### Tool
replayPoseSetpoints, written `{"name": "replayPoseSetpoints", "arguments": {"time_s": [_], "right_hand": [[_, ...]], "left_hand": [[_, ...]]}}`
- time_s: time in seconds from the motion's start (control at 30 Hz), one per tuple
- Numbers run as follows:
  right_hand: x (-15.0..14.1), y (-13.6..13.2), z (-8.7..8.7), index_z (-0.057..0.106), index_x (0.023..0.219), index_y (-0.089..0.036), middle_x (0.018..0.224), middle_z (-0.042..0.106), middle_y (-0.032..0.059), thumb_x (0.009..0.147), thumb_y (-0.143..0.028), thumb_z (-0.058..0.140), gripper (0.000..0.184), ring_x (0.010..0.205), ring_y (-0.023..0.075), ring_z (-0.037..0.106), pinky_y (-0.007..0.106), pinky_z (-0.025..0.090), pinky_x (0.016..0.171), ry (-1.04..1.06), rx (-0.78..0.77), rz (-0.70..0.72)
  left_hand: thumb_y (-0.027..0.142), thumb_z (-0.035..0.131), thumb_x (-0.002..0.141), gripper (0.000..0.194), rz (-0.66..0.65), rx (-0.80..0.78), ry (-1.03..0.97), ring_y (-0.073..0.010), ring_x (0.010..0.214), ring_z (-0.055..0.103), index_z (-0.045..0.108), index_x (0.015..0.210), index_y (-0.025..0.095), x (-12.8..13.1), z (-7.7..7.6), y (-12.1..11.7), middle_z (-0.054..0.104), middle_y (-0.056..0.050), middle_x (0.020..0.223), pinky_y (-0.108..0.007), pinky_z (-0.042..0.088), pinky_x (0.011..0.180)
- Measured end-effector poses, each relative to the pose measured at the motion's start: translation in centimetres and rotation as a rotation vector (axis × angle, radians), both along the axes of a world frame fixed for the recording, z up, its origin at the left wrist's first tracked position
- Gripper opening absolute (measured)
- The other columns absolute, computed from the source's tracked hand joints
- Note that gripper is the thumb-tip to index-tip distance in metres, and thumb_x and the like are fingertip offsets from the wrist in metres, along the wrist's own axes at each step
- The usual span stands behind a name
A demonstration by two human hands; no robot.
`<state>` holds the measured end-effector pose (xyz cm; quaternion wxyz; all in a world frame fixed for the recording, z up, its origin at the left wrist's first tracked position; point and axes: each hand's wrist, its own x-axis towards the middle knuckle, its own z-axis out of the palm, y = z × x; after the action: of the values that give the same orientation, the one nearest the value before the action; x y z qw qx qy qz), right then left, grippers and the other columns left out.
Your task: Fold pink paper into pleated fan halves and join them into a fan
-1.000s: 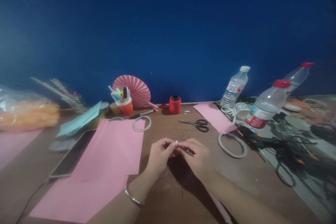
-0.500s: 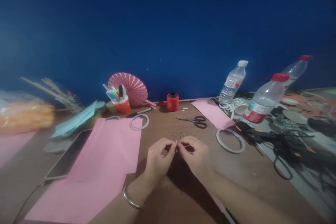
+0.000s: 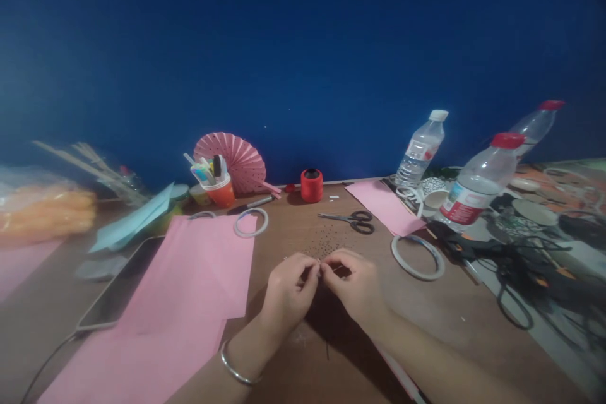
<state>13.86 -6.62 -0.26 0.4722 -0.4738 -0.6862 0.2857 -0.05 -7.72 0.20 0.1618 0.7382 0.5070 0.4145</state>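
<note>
My left hand (image 3: 290, 287), with a silver bangle on its wrist, is closed in a pinch, thumb against fingertips. Facing it, my right hand (image 3: 354, 281) pinches the same way, and the fingertips of both nearly meet. Whatever they hold between them is too small to make out. Just beyond the fingertips, many tiny dark specks (image 3: 326, 240) lie scattered on the brown table (image 3: 303, 366). Scissors (image 3: 349, 221) with dark handles rest past the specks, their blades pointing left. Behind them stands a red spool of thread (image 3: 311, 186).
To the left lie pink paper sheets (image 3: 199, 271), a tape roll (image 3: 251, 223) and a tablet-like device (image 3: 120, 287). A pen cup (image 3: 221, 191) and a pink pleated fan (image 3: 237, 158) stand behind. On the right are another tape roll (image 3: 417, 257), water bottles (image 3: 478, 183) and black cables (image 3: 516, 290).
Both hands stay pinched together at nearly the same place, with only slight finger movement. The whole view has shifted very slightly. Nothing else on the table has visibly moved.
</note>
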Motion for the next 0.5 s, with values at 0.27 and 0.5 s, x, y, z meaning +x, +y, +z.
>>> {"name": "replayPoseSetpoints", "arguments": {"time_s": [0.27,0.5], "right_hand": [[0.07,0.24,0.12,0.06,0.064,-0.018,0.065,0.06,-0.0002,0.071,-0.013,0.054,0.01,0.063,0.0121,0.055,0.019,0.041,0.057,0.0,-0.027,0.006],[-0.05,0.26,0.12,0.061,0.064,-0.018,0.065,0.061,0.0002,0.072,-0.015,0.053,0.012,0.062,0.012,0.055,0.019,0.041,0.056,0.034,-0.04,0.0]], "left_hand": [[0.021,0.046,0.079,0.014,0.009,-0.083,-0.066,-0.0114,0.065,0.052,0.056,0.07,0.018,0.01,-0.03,0.09,0.059,-0.001,0.07,-0.021,0.039,0.06],[0.022,0.046,0.08,0.014,0.004,-0.121,-0.101,-0.0113,0.066,0.053,0.057,0.072,0.018,-0.04,-0.06,0.25,0.059,-0.001,0.071,-0.02,0.04,0.059]]}}
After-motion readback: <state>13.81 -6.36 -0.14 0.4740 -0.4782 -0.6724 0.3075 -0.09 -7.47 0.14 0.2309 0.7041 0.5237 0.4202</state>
